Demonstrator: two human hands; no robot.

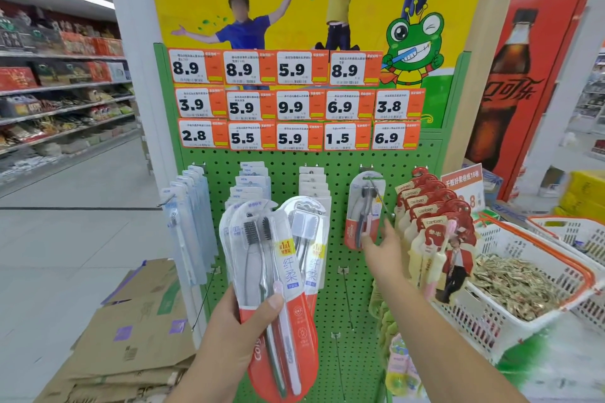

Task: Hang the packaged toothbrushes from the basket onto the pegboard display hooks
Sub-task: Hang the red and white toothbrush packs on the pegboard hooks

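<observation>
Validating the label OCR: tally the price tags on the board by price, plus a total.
8.9 tags: 3
5.9 tags: 3
6.9 tags: 2
3.9 tag: 1
9.9 tag: 1
3.8 tag: 1
2.8 tag: 1
5.5 tag: 1
1.5 tag: 1
Total: 14
</observation>
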